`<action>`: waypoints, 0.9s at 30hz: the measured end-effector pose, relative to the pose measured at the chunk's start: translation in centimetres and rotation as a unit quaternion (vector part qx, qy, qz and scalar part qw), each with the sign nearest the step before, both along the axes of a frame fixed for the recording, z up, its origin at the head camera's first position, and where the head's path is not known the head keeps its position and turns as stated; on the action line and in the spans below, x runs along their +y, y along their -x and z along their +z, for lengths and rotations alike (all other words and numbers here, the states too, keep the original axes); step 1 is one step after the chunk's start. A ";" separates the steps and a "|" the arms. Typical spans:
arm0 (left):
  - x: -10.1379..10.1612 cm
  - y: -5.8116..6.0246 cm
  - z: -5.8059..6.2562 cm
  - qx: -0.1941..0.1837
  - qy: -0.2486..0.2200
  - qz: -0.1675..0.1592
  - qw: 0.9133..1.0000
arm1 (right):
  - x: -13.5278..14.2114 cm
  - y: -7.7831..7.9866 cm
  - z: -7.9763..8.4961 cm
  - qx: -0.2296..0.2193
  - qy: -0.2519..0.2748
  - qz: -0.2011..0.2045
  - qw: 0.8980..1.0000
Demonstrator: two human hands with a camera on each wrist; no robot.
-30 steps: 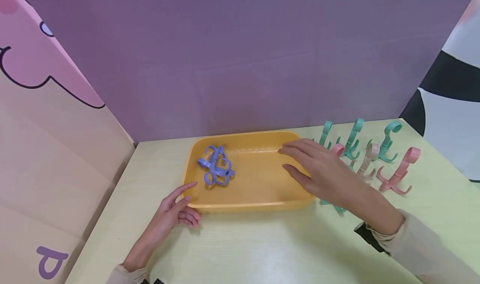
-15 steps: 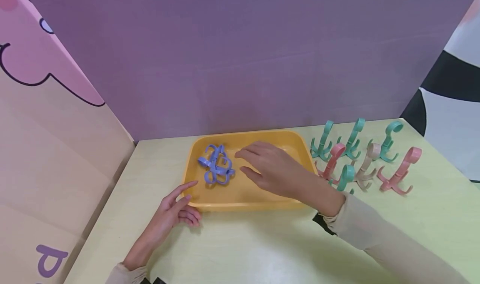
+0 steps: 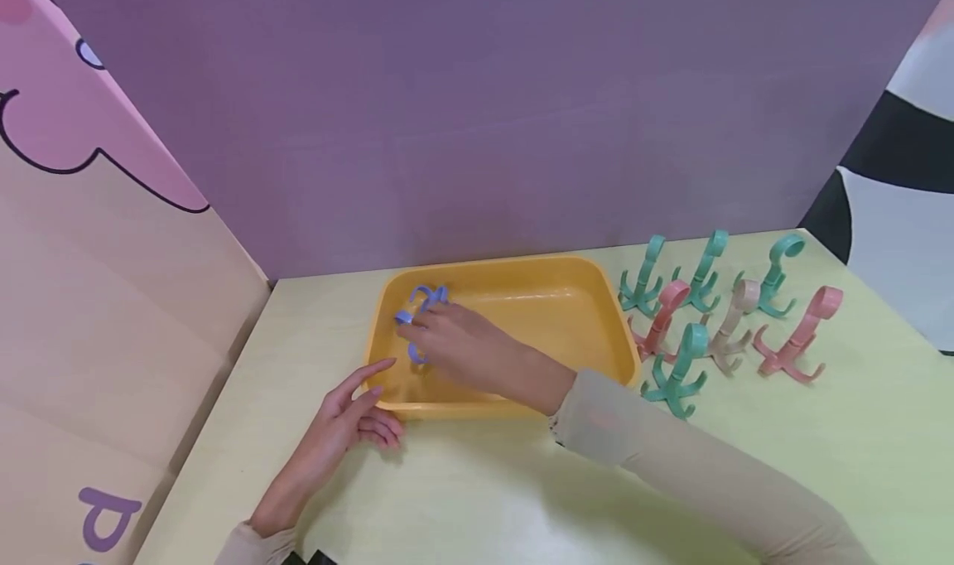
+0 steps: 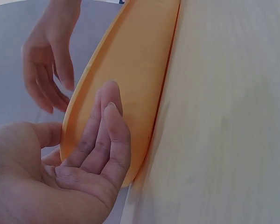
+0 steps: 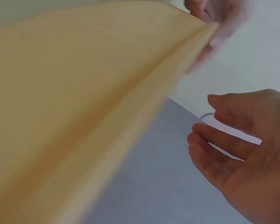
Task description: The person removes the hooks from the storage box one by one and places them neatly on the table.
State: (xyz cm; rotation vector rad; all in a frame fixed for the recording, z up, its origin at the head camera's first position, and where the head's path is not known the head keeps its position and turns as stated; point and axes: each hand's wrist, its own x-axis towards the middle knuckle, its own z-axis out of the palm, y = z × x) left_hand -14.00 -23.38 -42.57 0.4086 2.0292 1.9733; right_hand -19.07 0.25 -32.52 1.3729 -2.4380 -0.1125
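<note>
A yellow plastic tray (image 3: pixel 544 308) lies on the table. In its left part, blue-purple multi-claw hanging hooks (image 3: pixel 440 294) lie together, mostly covered by my right hand (image 3: pixel 473 348). That hand hovers over them with bent fingers in the head view. The right wrist view shows its fingers (image 5: pixel 224 140) loosely spread with nothing between them; contact with the hooks cannot be made out. At the tray's near left corner rests my left hand (image 3: pixel 335 428). Its thumb touches the rim (image 4: pixel 79 91), the index reaches over it, and the other fingers hang relaxed outside.
Right of the tray several hooks stand on their claws: green ones (image 3: pixel 704 271), pink ones (image 3: pixel 801 337) and a beige one (image 3: pixel 734 325). A purple wall panel (image 3: pixel 522 134) rises behind the pale table (image 3: pixel 477 499), with a printed panel (image 3: pixel 112 300) on the left.
My right hand has moved left across the tray, from its right end to above the blue-purple hooks. The left hand has stayed at the near left corner.
</note>
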 end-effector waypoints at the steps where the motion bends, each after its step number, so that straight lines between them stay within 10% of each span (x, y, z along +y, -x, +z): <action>1: 0.0 0.0 0.0 0.001 0.000 0.000 1.000 | -0.4 0.2 -0.2 0.003 -0.010 -0.003 1.000; 27: 0.0 -0.1 0.1 -0.001 -0.008 0.002 1.000 | -4.3 2.6 -5.1 0.012 -0.088 -0.046 0.995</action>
